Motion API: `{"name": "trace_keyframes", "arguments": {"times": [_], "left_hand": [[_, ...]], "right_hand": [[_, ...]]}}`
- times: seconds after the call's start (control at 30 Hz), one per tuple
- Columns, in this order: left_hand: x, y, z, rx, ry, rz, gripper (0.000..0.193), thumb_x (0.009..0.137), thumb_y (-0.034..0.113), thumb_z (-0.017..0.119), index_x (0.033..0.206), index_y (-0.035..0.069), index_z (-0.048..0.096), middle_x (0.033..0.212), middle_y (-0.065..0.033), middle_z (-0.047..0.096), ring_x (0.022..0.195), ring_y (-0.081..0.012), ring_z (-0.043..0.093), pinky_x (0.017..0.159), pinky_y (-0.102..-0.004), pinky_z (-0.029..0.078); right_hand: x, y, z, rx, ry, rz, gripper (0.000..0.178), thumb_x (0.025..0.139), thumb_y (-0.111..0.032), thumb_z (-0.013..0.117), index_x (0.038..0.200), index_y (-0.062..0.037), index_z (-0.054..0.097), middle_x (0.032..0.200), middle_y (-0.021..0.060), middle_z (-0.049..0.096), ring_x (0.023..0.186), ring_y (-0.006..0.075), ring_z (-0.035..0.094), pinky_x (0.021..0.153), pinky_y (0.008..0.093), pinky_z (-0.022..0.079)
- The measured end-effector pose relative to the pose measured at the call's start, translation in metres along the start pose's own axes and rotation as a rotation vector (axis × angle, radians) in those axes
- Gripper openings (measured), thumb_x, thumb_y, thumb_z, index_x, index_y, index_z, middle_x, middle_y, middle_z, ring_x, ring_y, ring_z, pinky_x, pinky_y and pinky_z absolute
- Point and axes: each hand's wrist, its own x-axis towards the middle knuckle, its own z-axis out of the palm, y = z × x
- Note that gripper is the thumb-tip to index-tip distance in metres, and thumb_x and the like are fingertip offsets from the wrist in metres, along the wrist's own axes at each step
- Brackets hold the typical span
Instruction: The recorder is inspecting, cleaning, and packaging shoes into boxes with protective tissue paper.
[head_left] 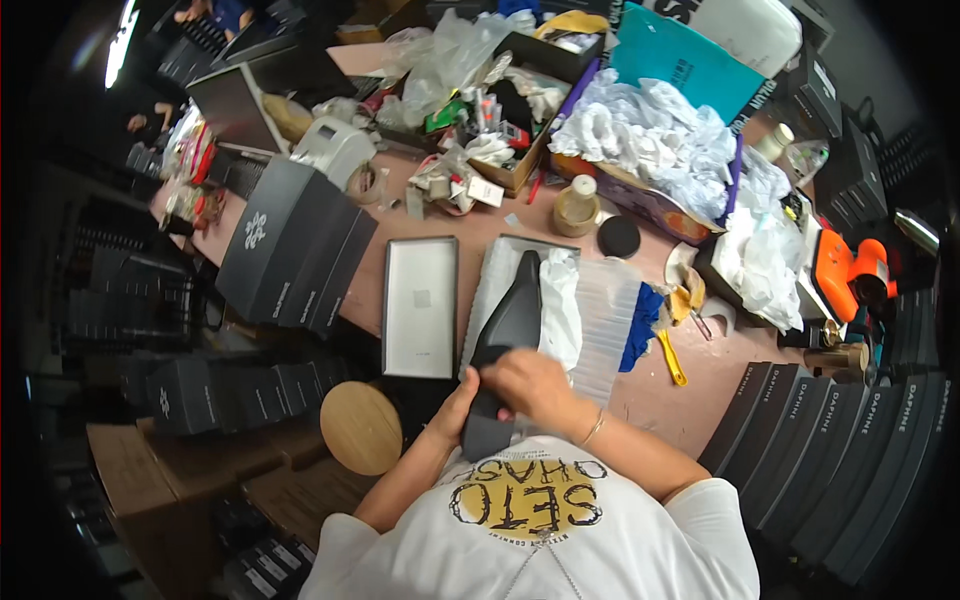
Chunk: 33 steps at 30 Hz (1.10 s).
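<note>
A long dark grey boot [513,315] lies lengthwise in front of me, its narrow end pointing away and its wide end against my shirt. My left hand [456,408] is closed round its near part from the left side. My right hand [535,388] is curled over the same part from above, its fingertips partly hidden and slightly blurred. Under the boot's far end is an open shoe box [542,241] with white tissue paper [562,312] inside. A clear ribbed plastic sheet [606,325] spreads to the right. Left of it lies a box lid [420,340], inside facing up.
Stacked dark shoe boxes [285,245] stand at the left, and more boxes [800,440] at the right. Beyond are a jar [577,207], a black round lid [619,237] and a carton of crumpled paper [650,140]. A yellow-handled tool [672,358] and orange tape dispenser [833,275] lie right.
</note>
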Motion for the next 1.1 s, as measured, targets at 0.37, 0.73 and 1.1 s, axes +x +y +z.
{"name": "trace_keyframes", "arguments": {"times": [0.37, 0.73, 1.1], "left_hand": [[0.026, 0.029, -0.017, -0.002, 0.172, 0.038, 0.062, 0.093, 0.062, 0.039, 0.11, 0.005, 0.058, 0.084, -0.0048, 0.062, 0.074, -0.0103, 0.06, 0.065, -0.024, 0.051], [0.024, 0.069, -0.02, 0.176, 0.467, 0.419, 0.038, 0.093, 0.041, 0.058, 0.098, 0.003, 0.058, 0.081, -0.0022, 0.059, 0.068, -0.0092, 0.055, 0.065, -0.0235, 0.048], [0.009, 0.037, 0.034, 1.136, 0.264, 0.465, 0.055, 0.081, 0.017, 0.072, 0.131, 0.008, 0.052, 0.107, -0.014, 0.057, 0.092, -0.0235, 0.059, 0.078, -0.0335, 0.049]], "right_hand": [[-0.007, 0.024, -0.035, 0.25, -0.201, 0.168, 0.03, 0.078, 0.005, 0.061, 0.107, -0.004, 0.065, 0.091, 0.0128, 0.06, 0.085, 0.0289, 0.061, 0.076, 0.0336, 0.05], [-0.069, 0.006, -0.052, 0.085, -0.096, 0.411, 0.036, 0.079, -0.003, 0.065, 0.115, -0.0015, 0.061, 0.105, 0.0163, 0.059, 0.093, 0.0324, 0.059, 0.082, 0.0376, 0.048], [-0.01, 0.002, 0.009, 0.788, 0.148, 0.735, 0.091, 0.079, -0.012, 0.072, 0.15, -0.0101, 0.016, 0.135, 0.0229, 0.041, 0.105, 0.0222, 0.055, 0.084, 0.0311, 0.047]]}}
